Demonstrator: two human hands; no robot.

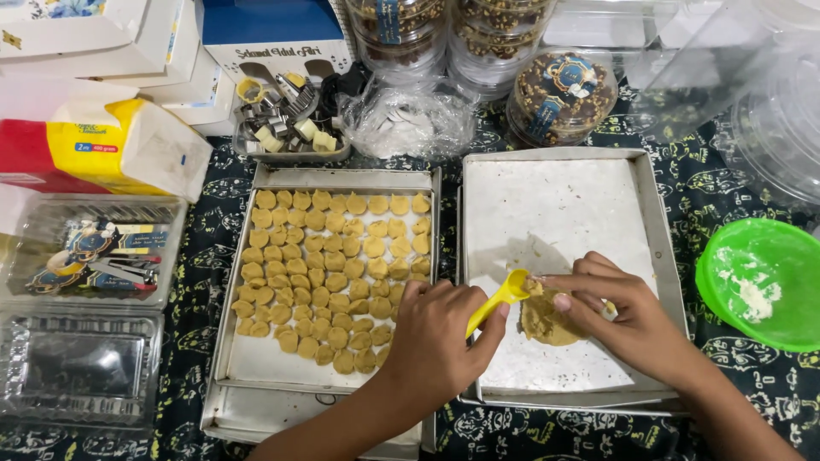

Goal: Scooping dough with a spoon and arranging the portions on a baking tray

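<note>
Both hands over dough

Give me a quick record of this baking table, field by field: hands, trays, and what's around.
left hand: holds a yellow scoop
right hand: fingers on the dough lump, at the scoop's tip
right tray: paper-lined, holds only the dough lump
left tray: rows of small dough pieces
green bowl: to the right, white powder inside
back: cookie jars, cutter dish
left edge: clear boxes
</note>
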